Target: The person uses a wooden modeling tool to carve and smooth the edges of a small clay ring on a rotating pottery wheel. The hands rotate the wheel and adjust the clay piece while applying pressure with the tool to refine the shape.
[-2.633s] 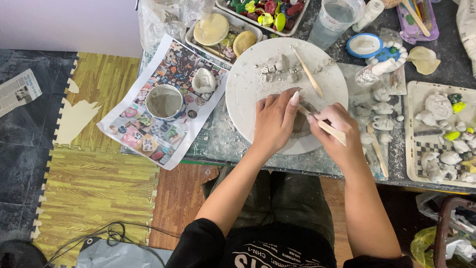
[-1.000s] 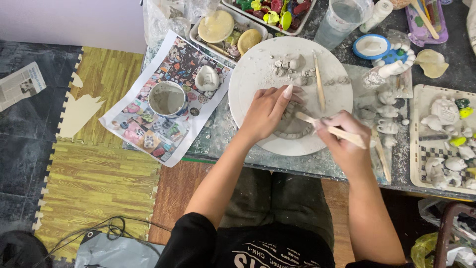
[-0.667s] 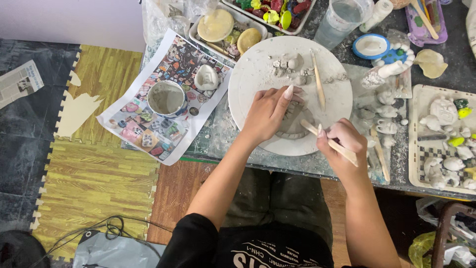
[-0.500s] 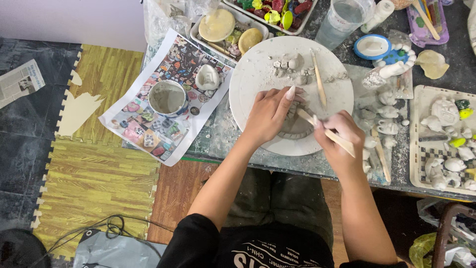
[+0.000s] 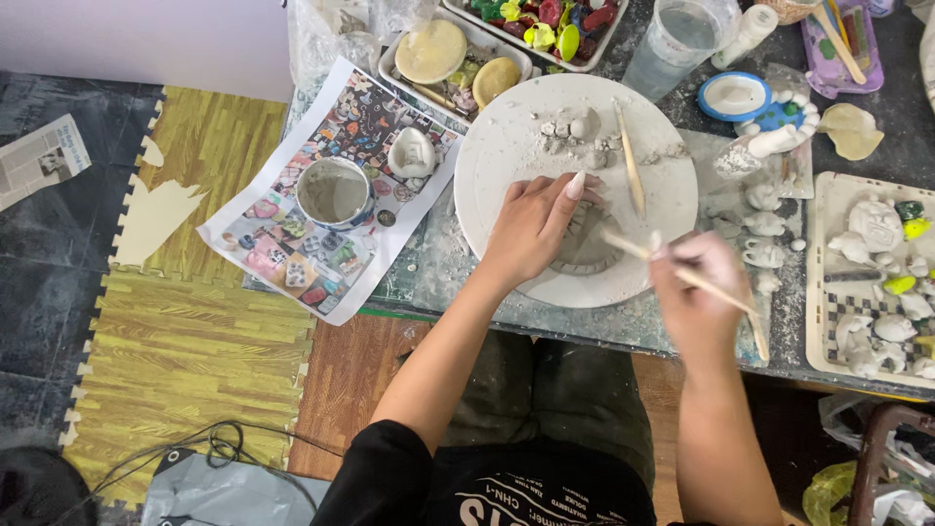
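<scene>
A round white work board (image 5: 506, 156) lies on the table with a grey clay piece (image 5: 587, 245) near its front edge. My left hand (image 5: 534, 226) rests flat on the clay's left side, fingers pressed against it. My right hand (image 5: 696, 292) grips a thin wooden modelling stick (image 5: 633, 250), whose tip points at the clay's right side. A second wooden stick (image 5: 631, 171) and small clay lumps (image 5: 570, 131) lie further back on the board.
A cup of grey slip (image 5: 333, 192) and a small white clay figure (image 5: 411, 154) sit on a printed colour sheet (image 5: 292, 263) to the left. A tray of small clay figures (image 5: 877, 282) is at right. A water glass (image 5: 672, 44) and paint trays stand behind.
My right hand has kept shifting beside the clay, moving the stick back and forth; it now sits a little further right and is blurred. My left hand stays on the clay.
</scene>
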